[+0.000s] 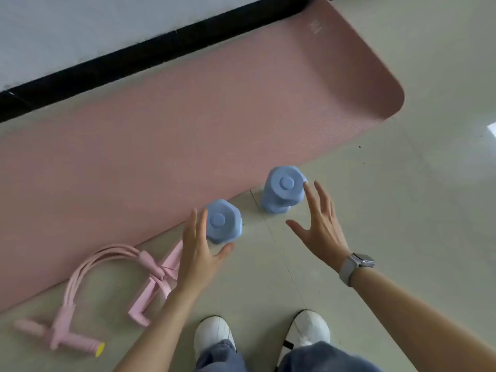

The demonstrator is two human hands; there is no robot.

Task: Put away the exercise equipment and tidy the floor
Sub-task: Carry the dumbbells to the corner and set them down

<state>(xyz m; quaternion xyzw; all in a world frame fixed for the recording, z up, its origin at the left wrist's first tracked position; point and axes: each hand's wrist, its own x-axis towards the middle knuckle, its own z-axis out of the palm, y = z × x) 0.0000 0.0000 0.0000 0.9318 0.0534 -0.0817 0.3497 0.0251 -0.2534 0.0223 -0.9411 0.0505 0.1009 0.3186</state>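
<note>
Your left hand (197, 253) covers the near side of the left dumbbell (223, 220) and part of the pink pull rope (112, 288). Only the dumbbells' top ends show clearly; the right dumbbell's (283, 189) base is mostly hidden. The mat (166, 140) runs off the left edge. The mat's logo (316, 27) is too blurred to read. Your shoes (214, 335) are partly hidden by trouser legs, probably denim.

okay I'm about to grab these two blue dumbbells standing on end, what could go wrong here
1. Both dumbbells, left one and right one, stand upright on end; the open left hand or right hand could tip one with a glancing touch.
2. A toppled or dropped dumbbell might land on the white shoes just below.
3. The pink pull rope lies beside your feet and could trip you.
</note>
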